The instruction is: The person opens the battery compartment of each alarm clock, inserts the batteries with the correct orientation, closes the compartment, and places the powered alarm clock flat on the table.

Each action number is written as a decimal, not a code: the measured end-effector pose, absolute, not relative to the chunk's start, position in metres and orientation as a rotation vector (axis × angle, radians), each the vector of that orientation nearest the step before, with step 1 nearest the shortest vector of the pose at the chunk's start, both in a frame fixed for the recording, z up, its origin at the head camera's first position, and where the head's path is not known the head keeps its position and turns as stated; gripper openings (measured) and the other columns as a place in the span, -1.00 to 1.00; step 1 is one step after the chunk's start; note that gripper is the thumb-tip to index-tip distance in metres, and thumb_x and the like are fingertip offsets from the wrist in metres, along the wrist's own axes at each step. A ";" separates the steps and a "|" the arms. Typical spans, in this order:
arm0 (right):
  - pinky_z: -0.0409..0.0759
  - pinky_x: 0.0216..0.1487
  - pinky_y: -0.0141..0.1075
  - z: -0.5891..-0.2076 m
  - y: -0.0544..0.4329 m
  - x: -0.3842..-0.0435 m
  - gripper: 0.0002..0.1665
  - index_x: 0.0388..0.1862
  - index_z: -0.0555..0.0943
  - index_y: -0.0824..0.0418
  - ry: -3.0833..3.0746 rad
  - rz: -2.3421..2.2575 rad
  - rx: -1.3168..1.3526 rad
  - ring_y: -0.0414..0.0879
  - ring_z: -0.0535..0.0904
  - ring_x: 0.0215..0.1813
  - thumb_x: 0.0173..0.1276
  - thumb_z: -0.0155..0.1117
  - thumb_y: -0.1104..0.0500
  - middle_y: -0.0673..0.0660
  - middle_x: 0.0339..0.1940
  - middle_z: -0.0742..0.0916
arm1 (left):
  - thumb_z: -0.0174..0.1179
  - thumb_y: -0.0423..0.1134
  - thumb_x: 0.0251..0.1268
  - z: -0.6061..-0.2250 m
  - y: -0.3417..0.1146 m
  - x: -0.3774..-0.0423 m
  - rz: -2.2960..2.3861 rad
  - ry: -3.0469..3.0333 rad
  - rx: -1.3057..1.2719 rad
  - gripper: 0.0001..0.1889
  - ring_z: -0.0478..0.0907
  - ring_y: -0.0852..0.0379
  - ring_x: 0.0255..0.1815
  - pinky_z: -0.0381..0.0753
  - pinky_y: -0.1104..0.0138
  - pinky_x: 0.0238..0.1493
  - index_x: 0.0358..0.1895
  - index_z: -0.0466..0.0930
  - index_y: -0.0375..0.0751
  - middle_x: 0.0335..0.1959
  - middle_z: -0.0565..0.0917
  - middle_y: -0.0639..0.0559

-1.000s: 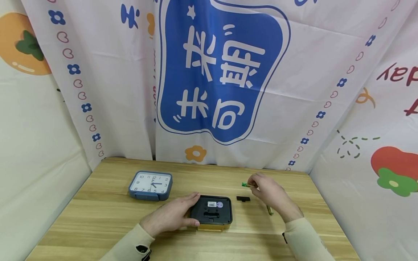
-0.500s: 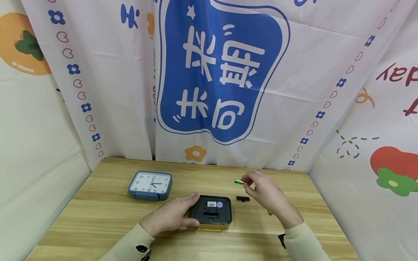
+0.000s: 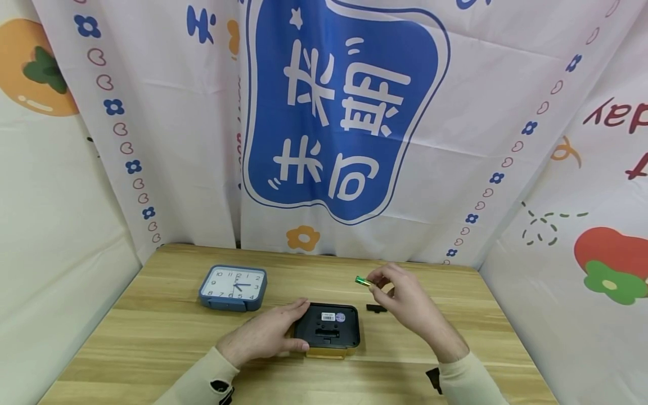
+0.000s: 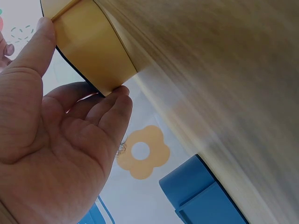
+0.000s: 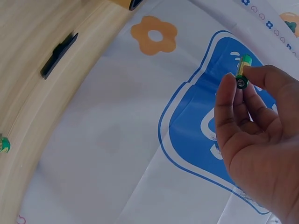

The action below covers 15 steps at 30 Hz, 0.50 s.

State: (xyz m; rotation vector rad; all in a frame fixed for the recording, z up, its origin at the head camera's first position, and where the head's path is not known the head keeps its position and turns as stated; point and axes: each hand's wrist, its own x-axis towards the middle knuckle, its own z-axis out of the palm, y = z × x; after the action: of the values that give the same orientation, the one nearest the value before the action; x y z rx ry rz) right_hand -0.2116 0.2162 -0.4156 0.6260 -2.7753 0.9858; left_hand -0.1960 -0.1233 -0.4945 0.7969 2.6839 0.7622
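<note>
A yellow alarm clock [image 3: 327, 329] lies face down, its black back up and its battery slot uncovered. My left hand [image 3: 270, 334] grips the clock's left end between thumb and fingers; the left wrist view shows its yellow side [image 4: 93, 46] between them. Above the table, to the clock's upper right, my right hand [image 3: 400, 295] pinches a small green and gold battery [image 5: 243, 72] between thumb and fingertips. The black battery cover [image 3: 376, 308] lies on the table just right of the clock, below that hand.
A blue alarm clock [image 3: 234, 288] lies face up at the back left of the wooden table [image 3: 152, 326]. A second green battery [image 5: 4, 144] lies on the table and is hidden by the right arm in the head view. A printed cloth [image 3: 202, 169] hangs behind.
My right hand has lifted the battery off the table and carried it left, tilting it. The left hand and the yellow clock have stayed in place.
</note>
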 end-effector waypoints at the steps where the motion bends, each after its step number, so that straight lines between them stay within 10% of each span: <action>1: 0.85 -0.12 -0.42 -0.415 0.215 -0.211 -0.84 0.11 0.83 0.14 -2.774 1.012 0.628 -0.13 0.80 0.06 0.67 0.51 0.32 0.06 0.05 0.84 | 0.61 0.18 0.50 -0.495 -0.123 -0.196 0.762 2.685 0.799 0.07 0.48 -0.42 0.82 0.52 -0.26 0.82 0.84 0.35 -0.34 0.88 0.36 -0.38; 15: 0.88 -0.11 -0.42 -0.414 0.207 -0.203 -0.86 0.14 0.84 0.18 -2.789 1.187 0.641 -0.13 0.81 0.08 0.70 0.50 0.28 0.09 0.06 0.85 | 0.61 0.17 0.51 -0.494 -0.124 -0.196 0.760 2.682 0.807 0.05 0.48 -0.41 0.82 0.52 -0.25 0.82 0.83 0.36 -0.34 0.88 0.37 -0.37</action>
State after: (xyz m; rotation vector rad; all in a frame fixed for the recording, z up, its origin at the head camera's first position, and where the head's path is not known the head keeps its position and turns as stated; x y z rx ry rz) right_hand -0.2033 0.2067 -0.4139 0.6407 -2.7887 1.1865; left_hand -0.1961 -0.1235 -0.4939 0.8072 2.6822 0.7599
